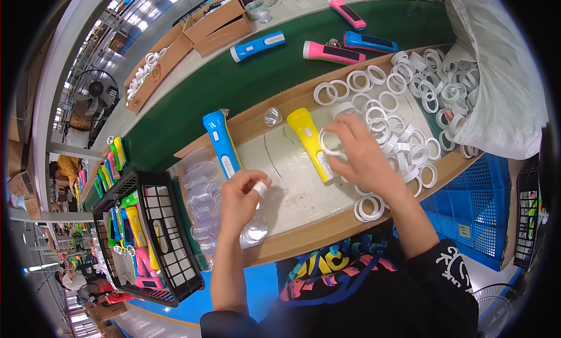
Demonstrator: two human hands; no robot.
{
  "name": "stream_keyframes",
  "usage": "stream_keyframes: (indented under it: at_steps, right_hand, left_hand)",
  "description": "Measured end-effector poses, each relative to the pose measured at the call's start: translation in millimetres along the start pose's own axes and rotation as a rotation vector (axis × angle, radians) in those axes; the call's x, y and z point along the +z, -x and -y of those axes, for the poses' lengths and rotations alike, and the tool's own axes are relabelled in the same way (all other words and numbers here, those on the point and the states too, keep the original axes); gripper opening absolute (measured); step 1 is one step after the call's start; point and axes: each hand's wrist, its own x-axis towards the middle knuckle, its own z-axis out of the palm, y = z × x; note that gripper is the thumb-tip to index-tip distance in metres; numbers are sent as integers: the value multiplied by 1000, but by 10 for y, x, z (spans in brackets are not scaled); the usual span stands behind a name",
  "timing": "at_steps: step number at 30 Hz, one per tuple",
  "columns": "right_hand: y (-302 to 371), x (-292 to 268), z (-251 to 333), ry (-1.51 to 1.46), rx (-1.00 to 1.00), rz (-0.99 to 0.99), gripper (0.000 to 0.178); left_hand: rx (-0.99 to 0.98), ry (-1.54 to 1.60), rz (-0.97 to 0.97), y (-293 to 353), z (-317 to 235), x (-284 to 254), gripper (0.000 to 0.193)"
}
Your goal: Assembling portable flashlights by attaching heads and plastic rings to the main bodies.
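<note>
My left hand [241, 199] is closed, its fingers curled round a small white plastic piece [260, 188] that is mostly hidden. Between thumb and fingers of my right hand [363, 155] a white plastic ring [328, 144] is pinched. Under that ring a yellow flashlight [308, 140] lies in the cardboard tray [280, 253], its wide head pointing away from me. A blue flashlight [221, 140] lies beyond my left hand, touching the tray's far edge. Near the yellow head stands a clear reflector cup [273, 117]. Loose white rings [399, 121] crowd round my right hand.
Clear plastic lenses [201, 203] pile up at the tray's left end. A black crate [181, 244] of colourful flashlights stands at left. Several more flashlights [257, 46] lie on the green surface [175, 98]. A white sack [505, 86] and blue crate [470, 206] border the right.
</note>
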Motion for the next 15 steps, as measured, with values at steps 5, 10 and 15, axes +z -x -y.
stream_keyframes:
  at_steps: [5, 10, 15]
  right_hand:
    - [-2, -127, 46, -222, -29, -28, 66]
    - [-13, -360, -179, -376, 27, -131, 70]
    - [-8, -357, -474, -396, 127, -304, 67]
  left_hand:
    - [-75, 495, 61, -421, -839, 355, 10]
    - [124, 280, 249, -972, -1058, 775, 19]
    - [581, -286, 47, -2271, -1351, 1376, 21]
